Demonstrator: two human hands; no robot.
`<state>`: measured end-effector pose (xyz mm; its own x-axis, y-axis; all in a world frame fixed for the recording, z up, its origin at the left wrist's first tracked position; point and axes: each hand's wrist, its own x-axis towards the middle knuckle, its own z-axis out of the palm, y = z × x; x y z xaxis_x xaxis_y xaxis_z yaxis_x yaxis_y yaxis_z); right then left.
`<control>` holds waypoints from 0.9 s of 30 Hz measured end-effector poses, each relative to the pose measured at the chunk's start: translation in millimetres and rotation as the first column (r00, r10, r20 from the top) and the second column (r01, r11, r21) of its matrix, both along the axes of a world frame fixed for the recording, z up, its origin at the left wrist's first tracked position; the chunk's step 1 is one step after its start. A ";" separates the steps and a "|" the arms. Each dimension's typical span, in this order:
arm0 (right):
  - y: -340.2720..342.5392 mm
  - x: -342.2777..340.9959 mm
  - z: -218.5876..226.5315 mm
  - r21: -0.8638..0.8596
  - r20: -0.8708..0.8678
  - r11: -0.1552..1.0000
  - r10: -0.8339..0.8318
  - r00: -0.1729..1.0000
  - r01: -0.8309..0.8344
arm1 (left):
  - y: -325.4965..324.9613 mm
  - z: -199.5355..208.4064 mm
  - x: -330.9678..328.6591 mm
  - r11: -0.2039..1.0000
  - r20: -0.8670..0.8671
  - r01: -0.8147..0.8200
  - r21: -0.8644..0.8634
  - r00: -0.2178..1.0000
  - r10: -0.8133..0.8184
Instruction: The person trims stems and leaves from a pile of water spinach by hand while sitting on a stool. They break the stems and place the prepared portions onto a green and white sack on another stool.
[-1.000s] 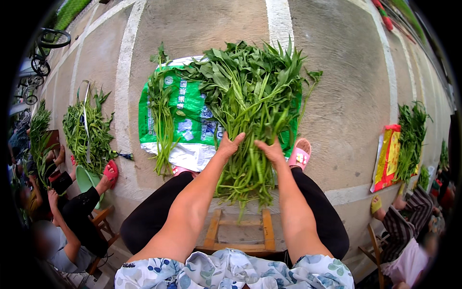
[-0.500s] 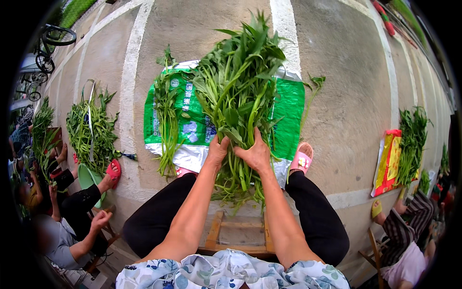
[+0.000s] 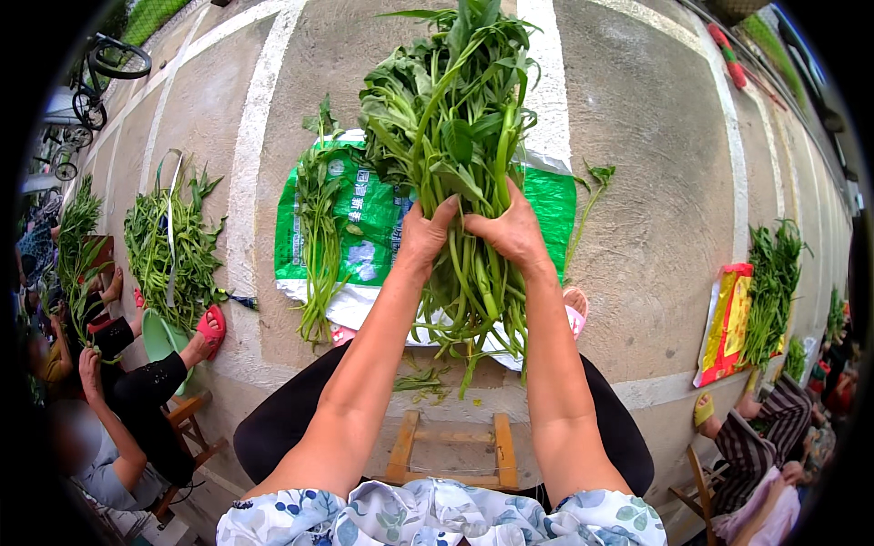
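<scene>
Head view: at left, leafy pile [image 3: 193, 246] near green basin [image 3: 166, 344]; then thin bundle of stems [image 3: 319, 241] lies on green-and-white sack [image 3: 375, 238]. Left hand [image 3: 426, 235] grips big bunch of greens [image 3: 464, 136], held over sack, leafy end outward. Right hand [image 3: 514, 229] closes round same bunch from other side. Far right, I see red-and-yellow bag [image 3: 726, 323] beside second leafy heap [image 3: 770, 291].

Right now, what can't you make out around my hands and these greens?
All in the head view:
- Left hand: most fingers, hidden by the bunch of greens.
- Right hand: most fingers, hidden by the same bunch.
- Bunch's top leaves: cut off by the upper edge.
- Green sack: its middle, covered by the bunch.
- Right slipper: partly hidden by the right forearm.
</scene>
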<state>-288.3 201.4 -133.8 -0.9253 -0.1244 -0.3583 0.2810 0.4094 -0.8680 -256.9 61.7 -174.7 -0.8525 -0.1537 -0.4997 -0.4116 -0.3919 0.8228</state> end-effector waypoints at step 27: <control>189.7 68.2 -217.8 0.701 0.072 0.682 -0.356 0.932 0.207 | -11.1 -142.5 42.5 0.597 0.233 0.342 -0.726 0.938 -0.255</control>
<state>-220.2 391.1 -351.6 -0.7807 0.4733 -0.4081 0.6058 0.7334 -0.3083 -214.4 50.6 -317.2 -0.8758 -0.2541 -0.4105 -0.4823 0.4971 0.7213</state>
